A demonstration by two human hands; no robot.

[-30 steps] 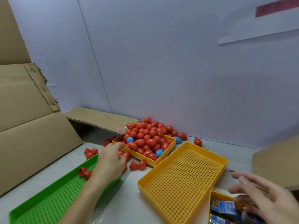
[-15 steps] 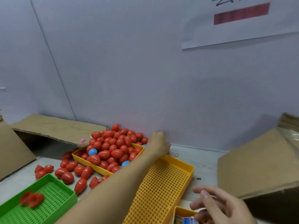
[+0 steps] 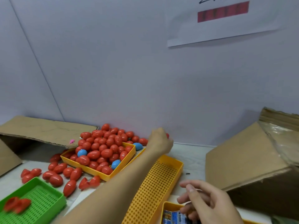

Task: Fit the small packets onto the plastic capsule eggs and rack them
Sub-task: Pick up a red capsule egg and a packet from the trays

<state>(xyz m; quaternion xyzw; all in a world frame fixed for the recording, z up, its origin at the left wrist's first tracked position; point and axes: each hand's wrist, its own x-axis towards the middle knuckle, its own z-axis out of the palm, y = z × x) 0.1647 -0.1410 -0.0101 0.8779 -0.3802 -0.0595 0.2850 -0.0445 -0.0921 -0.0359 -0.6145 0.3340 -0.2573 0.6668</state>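
The left hand [image 3: 160, 140] is reaching across the empty yellow rack [image 3: 155, 189] to the far wall, and its fingers are curling around a red egg [image 3: 167, 135], of which only a sliver is showing past the knuckles; whether the egg is already lifting off the table cannot be told. The right hand [image 3: 208, 202] is hovering over the packet tray [image 3: 168, 206] at the bottom edge, fingers loosely spread and holding nothing, with a blue packet [image 3: 175, 216] lying just beneath them. The step in hand looks like the fetching of parts: one egg from the far side, one packet from the near tray. The main egg pile [image 3: 105, 147] is sitting heaped in its own yellow tray [image 3: 103, 174], with more eggs spilling onto the table towards the green rack [image 3: 38, 206]. Next, the left hand is probably needing to bring the egg back over the rack while the right is pinching up a single packet, so both are meeting in front for the fitting.
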